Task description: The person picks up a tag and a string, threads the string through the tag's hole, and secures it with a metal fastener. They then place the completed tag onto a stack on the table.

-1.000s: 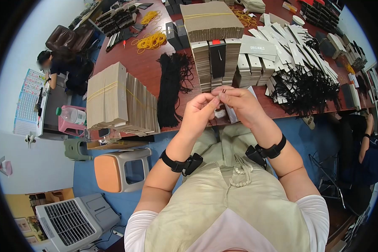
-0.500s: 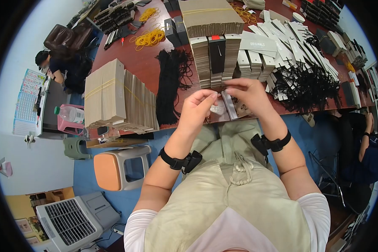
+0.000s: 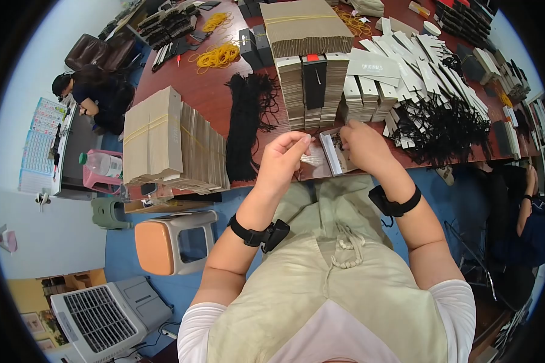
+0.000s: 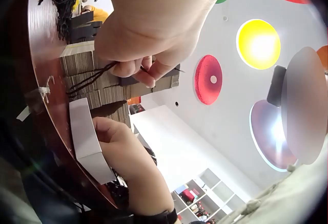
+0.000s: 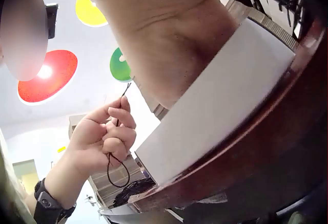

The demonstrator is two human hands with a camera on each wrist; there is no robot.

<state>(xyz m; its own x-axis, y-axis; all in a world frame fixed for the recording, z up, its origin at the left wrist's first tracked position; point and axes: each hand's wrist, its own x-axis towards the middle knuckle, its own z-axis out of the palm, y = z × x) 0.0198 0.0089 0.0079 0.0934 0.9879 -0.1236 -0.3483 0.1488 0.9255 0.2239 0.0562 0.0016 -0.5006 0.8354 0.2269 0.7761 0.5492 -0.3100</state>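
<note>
A thin black cord point(image 4: 106, 69) is pinched between the thumb and fingers of my left hand point(image 3: 278, 162). Its loop hangs below that hand in the right wrist view, and a short end sticks up past the fingertips. To the right, my right hand point(image 3: 367, 147) reaches into a small white open box point(image 3: 331, 155) at the table's front edge. Small dark pieces show inside the box. The box wall point(image 5: 218, 98) hides the right fingertips in the right wrist view, so I cannot tell whether they hold anything.
Behind the hands rises a tall stack of card tags point(image 3: 309, 39). A bundle of black cords point(image 3: 243, 130) and a banded card stack point(image 3: 154, 136) lie to the left. White tags with black strings point(image 3: 445, 130) pile up at right. A stool point(image 3: 154, 247) stands on the floor.
My right hand has parted from the left fingertips and moved right and down into the white box. The left hand stays nearly in place with the cord.
</note>
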